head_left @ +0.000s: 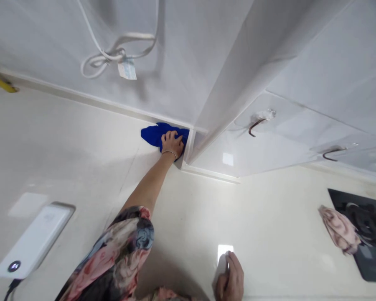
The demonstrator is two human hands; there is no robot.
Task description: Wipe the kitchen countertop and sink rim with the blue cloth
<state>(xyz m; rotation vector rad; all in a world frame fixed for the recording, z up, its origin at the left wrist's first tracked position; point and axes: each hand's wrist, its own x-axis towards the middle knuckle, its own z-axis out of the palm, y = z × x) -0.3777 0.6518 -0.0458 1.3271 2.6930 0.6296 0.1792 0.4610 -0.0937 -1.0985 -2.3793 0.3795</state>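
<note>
A blue cloth [154, 134] lies bunched in the far corner of the cream countertop [81, 138], where the white tiled wall meets a jutting wall column [238, 71]. My left hand [172, 144], a thin bangle on its wrist, reaches out from a floral sleeve and presses down on the cloth with its fingers curled over it. Near the counter's front edge, my right hand [230, 278] rests on the surface with its fingers stretched flat, holding nothing.
A white power bank [34, 240] with a cable lies at the left. On the wall hang a looped white cord with a tag [113, 54] and two hooks [257, 124]. A pink rag [340, 230] lies beside a black gas hob [368, 234] at the right.
</note>
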